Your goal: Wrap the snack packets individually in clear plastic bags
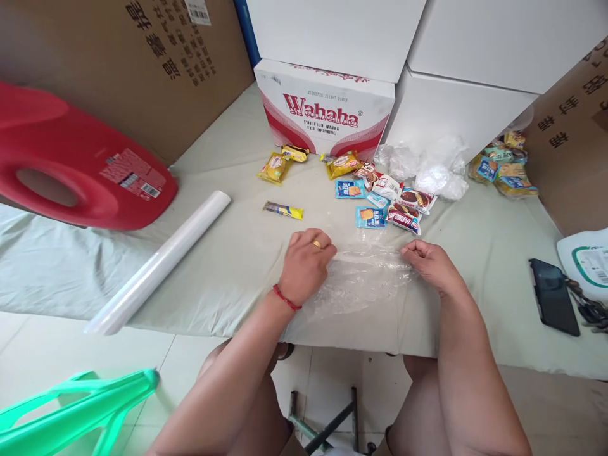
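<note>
A clear plastic bag (pixel 363 278) lies spread on the cloth-covered table between my hands. My left hand (pixel 306 263) is closed on its left upper edge, a ring and a red bracelet showing. On the opposite side, my right hand (pixel 430 263) pinches the bag's right upper corner between thumb and fingers. Just beyond the bag are blue snack packets (pixel 370 217), red-and-white wrapped cakes (pixel 403 216) and a brown wrapped snack (pixel 365 172). A thin yellow-and-brown snack bar (pixel 284 210) rests to the left, with yellow packets (pixel 274 168) farther back.
A plastic film roll (pixel 161 263) and a red jug (pixel 85 158) are at left. Behind stand a Wahaha carton (pixel 325 111) and white boxes (pixel 465 114). Crumpled clear bags (pixel 427 168) and bagged snacks (pixel 506 168) sit back right. A phone (pixel 555 296) lies at right.
</note>
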Available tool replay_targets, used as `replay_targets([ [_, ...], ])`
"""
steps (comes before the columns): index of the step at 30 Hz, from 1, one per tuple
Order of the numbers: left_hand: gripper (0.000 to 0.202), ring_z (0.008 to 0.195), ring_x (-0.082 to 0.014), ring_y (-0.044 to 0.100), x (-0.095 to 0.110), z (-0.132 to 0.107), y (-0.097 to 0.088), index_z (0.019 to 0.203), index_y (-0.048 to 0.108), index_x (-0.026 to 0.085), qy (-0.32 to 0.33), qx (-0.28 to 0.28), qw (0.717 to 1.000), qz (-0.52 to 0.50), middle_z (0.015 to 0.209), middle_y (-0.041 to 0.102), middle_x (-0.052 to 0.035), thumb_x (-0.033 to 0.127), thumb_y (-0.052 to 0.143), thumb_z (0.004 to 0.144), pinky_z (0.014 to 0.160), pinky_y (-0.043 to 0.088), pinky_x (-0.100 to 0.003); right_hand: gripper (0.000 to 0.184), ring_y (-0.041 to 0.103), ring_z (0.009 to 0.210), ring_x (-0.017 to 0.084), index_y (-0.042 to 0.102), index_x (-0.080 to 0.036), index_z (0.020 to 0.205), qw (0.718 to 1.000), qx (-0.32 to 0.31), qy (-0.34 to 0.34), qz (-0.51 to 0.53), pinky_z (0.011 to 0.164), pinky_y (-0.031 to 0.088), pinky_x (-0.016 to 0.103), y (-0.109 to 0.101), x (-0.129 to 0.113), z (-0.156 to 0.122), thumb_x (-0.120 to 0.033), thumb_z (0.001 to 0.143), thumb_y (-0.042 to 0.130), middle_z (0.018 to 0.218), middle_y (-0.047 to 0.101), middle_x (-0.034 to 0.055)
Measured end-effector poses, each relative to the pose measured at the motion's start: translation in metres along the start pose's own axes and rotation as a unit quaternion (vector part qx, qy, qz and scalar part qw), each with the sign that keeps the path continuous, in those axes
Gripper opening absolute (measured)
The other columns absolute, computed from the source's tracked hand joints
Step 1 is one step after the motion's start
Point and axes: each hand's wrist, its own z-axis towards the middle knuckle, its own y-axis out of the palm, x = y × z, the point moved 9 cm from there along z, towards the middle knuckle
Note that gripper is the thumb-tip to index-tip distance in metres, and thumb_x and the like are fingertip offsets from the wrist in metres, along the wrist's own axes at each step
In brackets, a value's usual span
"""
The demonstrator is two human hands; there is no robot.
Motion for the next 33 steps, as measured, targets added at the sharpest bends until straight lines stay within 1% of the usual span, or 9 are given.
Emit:
replay_targets([
  [3, 0.035, 0.127, -0.0246, 0.06, 0.002, -0.002, 0.021, 0.105, 0.072, 0.024, 0.006, -0.088, 0.996, -0.014, 0.122, 0.074, -0.0081, 0.005, 0.045, 0.091, 0.105, 0.043, -0.046, 0.036, 0.038, 0.052, 0.011, 0.068, -0.019, 0.082, 1.0, -0.004, -0.017, 0.002, 0.051, 0.029, 0.025, -0.001, 0.0, 0.002, -0.054, 0.076, 0.07, 0.059, 0.051, -0.0052],
  [6, 0.042, 0.147, -0.0305, 0.044, -0.021, -0.009, 0.037, 0.14, 0.058, 0.021, -0.098, -0.144, 0.985, 0.013, 0.156, 0.051, -0.0139, 0.028, 0.041, 0.102, 0.119, 0.029, -0.058, 0.034, 0.041, 0.053, 0.011, 0.067, -0.018, 0.081, 0.999, 0.019, -0.019, -0.02, 0.052, 0.03, 0.025, -0.015, 0.001, 0.002, -0.052, 0.078, 0.069, 0.058, 0.053, -0.0045],
  [10, 0.055, 0.155, -0.0305, 0.03, -0.036, -0.017, 0.048, 0.156, 0.039, 0.019, -0.152, -0.2, 0.968, 0.01, 0.167, 0.033, -0.0145, 0.038, 0.03, 0.106, 0.123, 0.018, -0.066, 0.033, 0.042, 0.054, 0.011, 0.065, -0.019, 0.074, 0.995, -0.036, 0.011, -0.087, 0.052, 0.03, 0.025, -0.029, 0.011, 0.0, -0.051, 0.077, 0.068, 0.058, 0.056, -0.0031],
  [15, 0.059, 0.157, -0.0265, 0.027, -0.042, -0.018, 0.045, 0.16, 0.03, 0.024, -0.163, -0.227, 0.958, -0.066, 0.169, 0.03, -0.0117, 0.043, 0.022, 0.106, 0.124, 0.014, -0.065, 0.037, 0.041, 0.053, 0.012, 0.062, -0.02, 0.069, 0.987, -0.102, 0.039, -0.117, 0.052, 0.031, 0.026, -0.034, 0.028, -0.003, -0.056, 0.076, 0.066, 0.056, 0.055, -0.0027],
  [20, 0.059, 0.158, -0.0269, 0.021, -0.048, -0.02, 0.047, 0.157, 0.038, 0.021, -0.147, -0.263, 0.953, -0.04, 0.17, 0.028, -0.0112, 0.038, 0.04, 0.1, 0.127, 0.014, -0.059, 0.026, 0.049, 0.055, 0.015, 0.066, -0.02, 0.074, 0.986, 0.034, 0.04, -0.156, 0.054, 0.038, 0.028, -0.055, 0.025, 0.002, -0.046, 0.077, 0.066, 0.063, 0.063, 0.0004],
  [24, 0.058, 0.159, -0.0249, 0.018, -0.047, -0.021, 0.048, 0.156, 0.039, 0.018, -0.15, -0.275, 0.949, -0.016, 0.171, 0.025, -0.0106, 0.034, 0.04, 0.1, 0.128, 0.012, -0.056, 0.021, 0.06, 0.078, 0.021, 0.069, -0.018, 0.095, 0.92, 0.311, -0.068, -0.229, 0.079, 0.05, 0.039, -0.062, -0.028, -0.03, -0.034, 0.089, 0.056, 0.095, 0.07, 0.0092],
  [26, 0.059, 0.159, -0.0251, 0.019, -0.045, -0.02, 0.048, 0.156, 0.039, 0.018, -0.152, -0.28, 0.948, -0.017, 0.171, 0.025, -0.0107, 0.034, 0.041, 0.1, 0.128, 0.013, -0.057, 0.023, 0.06, 0.087, 0.023, 0.067, -0.02, 0.103, 0.895, 0.33, -0.192, -0.229, 0.088, 0.051, 0.042, -0.024, -0.062, -0.054, -0.034, 0.098, 0.049, 0.102, 0.069, 0.0094],
  [29, 0.057, 0.158, -0.0254, 0.022, -0.044, -0.016, 0.045, 0.154, 0.042, 0.017, -0.158, -0.272, 0.949, -0.031, 0.169, 0.029, -0.0108, 0.035, 0.041, 0.1, 0.127, 0.014, -0.059, 0.021, 0.062, 0.102, 0.024, 0.069, -0.024, 0.108, 0.873, 0.103, -0.416, -0.236, 0.096, 0.053, 0.044, 0.084, -0.099, -0.09, -0.023, 0.1, 0.05, 0.106, 0.073, 0.005],
  [33, 0.051, 0.153, -0.0237, 0.035, -0.05, -0.007, 0.037, 0.147, 0.052, 0.015, -0.182, -0.216, 0.958, -0.053, 0.16, 0.047, -0.0107, 0.034, 0.04, 0.1, 0.127, 0.025, -0.051, 0.041, 0.044, 0.141, 0.028, 0.063, -0.01, 0.134, 0.837, -0.101, -0.458, -0.283, 0.123, 0.037, 0.045, 0.187, -0.091, -0.134, -0.033, 0.102, 0.051, 0.142, 0.062, 0.0148],
])
